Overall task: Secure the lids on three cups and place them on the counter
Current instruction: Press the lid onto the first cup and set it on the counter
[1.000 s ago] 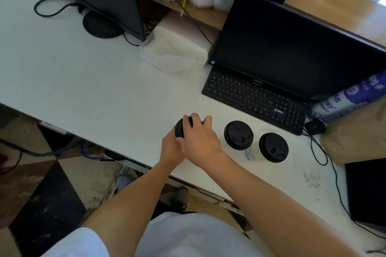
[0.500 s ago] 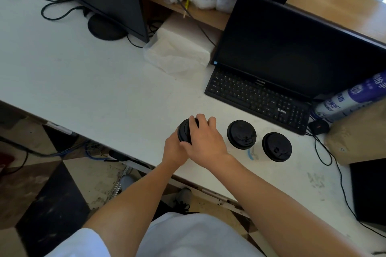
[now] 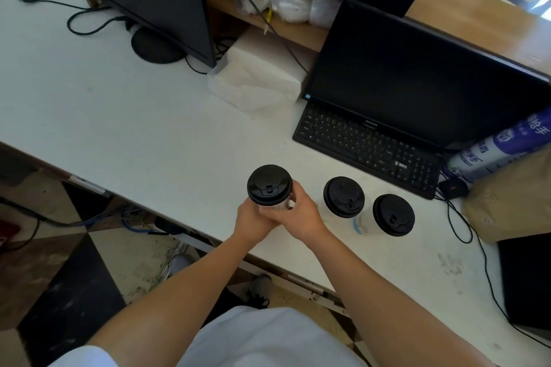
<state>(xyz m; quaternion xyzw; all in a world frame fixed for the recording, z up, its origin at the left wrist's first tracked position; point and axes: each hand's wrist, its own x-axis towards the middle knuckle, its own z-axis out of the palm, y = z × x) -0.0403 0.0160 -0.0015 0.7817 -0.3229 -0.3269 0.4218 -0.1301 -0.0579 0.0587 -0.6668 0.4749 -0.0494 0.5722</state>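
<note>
Here we clasp third cup [image 3: 275, 202] low, left hand [image 3: 253, 222] and right hand [image 3: 299, 216] wrapped round base, keeping black lid [image 3: 269, 185] clear; likely setting onto surface [image 3: 149, 128] beside two capped cups [image 3: 343, 197].

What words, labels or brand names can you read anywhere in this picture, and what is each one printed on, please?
"PHILIPS": bottom bezel of the right-hand monitor.
Large white Chinese characters, partly cut off: purple and white roll; its smaller print is too blurred to read.
Small white logo: keyboard, unreadable; key legends too small.
Blue print: middle cup, blurred.
</note>
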